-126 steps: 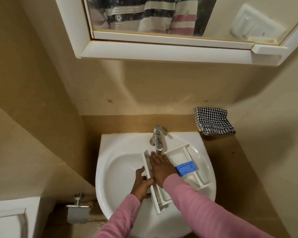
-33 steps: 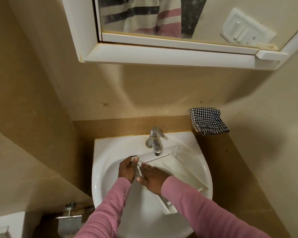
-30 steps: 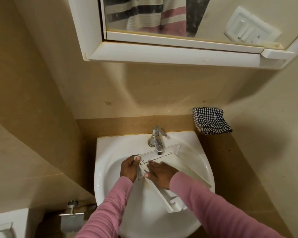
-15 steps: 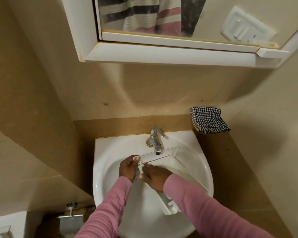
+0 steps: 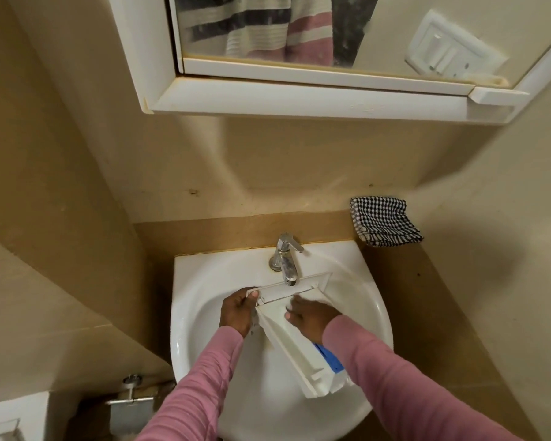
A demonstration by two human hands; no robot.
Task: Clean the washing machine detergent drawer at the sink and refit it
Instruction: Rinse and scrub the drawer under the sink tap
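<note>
Risk, sink: the white glazed ceramic sink [image 5: 185,316] is hard all over. I judge that a drawer dropped into its round bowl could crack a thin rib.
Risk, drawer: the long white plastic detergent drawer [image 5: 287,340] is held tilted over the bowl, its far end just under the spout. If the plastic is wet it may slip, since only one corner is truly gripped.
Risk, left hand: the left hand [image 5: 236,310] is clamped on the drawer's far-left corner, thumb on top. If that pinch slackens, the whole piece would probably swing down.
Risk, right hand: the right hand [image 5: 312,316] lies on the drawer's wall, fingers pressing flat and not wrapped round it. Hard rubbing could shove the drawer out of the other hand's grip.
Risk, insert: the small blue plastic insert [image 5: 330,358] shows at the near end beside the right sleeve. At this tilt it might drop out.
Material, sink: glossy, curved, rigid.
Material, drawer: moulded, boxy, thin-walled, with ribs and sharp corners.
Material, cloth: the black-and-white checked cloth [image 5: 384,221] is soft and folded, and lies on the ledge, well apart from the drawer.
Material, tap: the chrome metal tap [image 5: 285,259] is shiny with a short lever. I cannot tell whether water is running.
</note>
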